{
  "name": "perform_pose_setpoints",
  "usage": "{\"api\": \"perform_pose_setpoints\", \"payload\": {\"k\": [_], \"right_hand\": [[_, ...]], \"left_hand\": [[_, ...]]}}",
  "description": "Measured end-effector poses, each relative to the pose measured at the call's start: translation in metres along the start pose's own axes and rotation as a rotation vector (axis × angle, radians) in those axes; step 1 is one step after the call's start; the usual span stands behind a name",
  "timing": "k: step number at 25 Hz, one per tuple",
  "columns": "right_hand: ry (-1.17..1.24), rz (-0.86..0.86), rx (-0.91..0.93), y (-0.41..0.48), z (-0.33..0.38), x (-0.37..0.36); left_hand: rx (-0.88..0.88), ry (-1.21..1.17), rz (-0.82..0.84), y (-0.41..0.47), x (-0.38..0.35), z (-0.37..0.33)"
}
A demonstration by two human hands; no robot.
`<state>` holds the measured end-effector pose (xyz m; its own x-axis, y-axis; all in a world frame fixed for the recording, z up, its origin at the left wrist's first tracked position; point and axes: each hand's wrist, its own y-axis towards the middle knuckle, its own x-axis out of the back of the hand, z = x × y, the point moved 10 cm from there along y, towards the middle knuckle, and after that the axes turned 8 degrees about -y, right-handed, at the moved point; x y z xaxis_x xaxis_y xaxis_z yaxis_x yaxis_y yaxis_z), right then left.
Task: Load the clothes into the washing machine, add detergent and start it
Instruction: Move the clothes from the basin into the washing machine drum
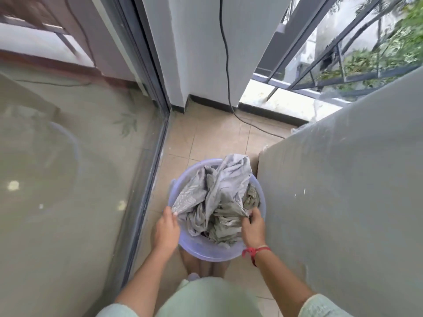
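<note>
One wide pane of a sliding glass door (68,168) fills the left side, with a faint reflection of a round tub on it. Opposite it, on the right, stands a tall grey-covered box (343,191); whether this is the washing machine cannot be told from here. Between them at the far end rises a white pillar (206,53), and a barred window (343,53) with greenery behind it sits beyond the box. Beige floor tiles (217,138) run down the narrow strip between door and box.

On that strip, just beside the box's near corner, is a round lavender plastic basin (201,250). It is heaped with clothes (219,195): pale grey fabric crumpled on top and rising above the far rim, a patterned grey piece draped over the left rim, and greenish-grey folds lower on the right.

The left hand (166,232) is clenched on the basin's left rim, thumb against the patterned piece. The right hand (253,228) is clenched on the right rim, its fingers curled into the fabric there. A red string (256,250) is tied round the right wrist. A thin black cable (226,65) hangs down the pillar and trails across the tiles behind the box.
</note>
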<state>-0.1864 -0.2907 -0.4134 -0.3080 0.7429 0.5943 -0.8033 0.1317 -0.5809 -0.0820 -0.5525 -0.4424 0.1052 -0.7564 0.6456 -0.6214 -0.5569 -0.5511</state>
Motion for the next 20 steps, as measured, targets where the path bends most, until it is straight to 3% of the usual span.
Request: {"api": "perform_pose_setpoints", "payload": {"k": [5,12,20], "right_hand": [[0.341,-0.049,0.192,-0.072,0.066,0.085],[0.891,-0.032,0.359,-0.149,0.21,0.212],[1.408,-0.218,0.804,-0.283,0.347,0.422]], "left_hand": [[-0.031,0.053,-0.027,-0.017,0.062,-0.015],[-0.154,0.008,-0.098,-0.091,0.155,-0.101],[-0.293,-0.139,-0.242,-0.149,0.25,-0.179]]}}
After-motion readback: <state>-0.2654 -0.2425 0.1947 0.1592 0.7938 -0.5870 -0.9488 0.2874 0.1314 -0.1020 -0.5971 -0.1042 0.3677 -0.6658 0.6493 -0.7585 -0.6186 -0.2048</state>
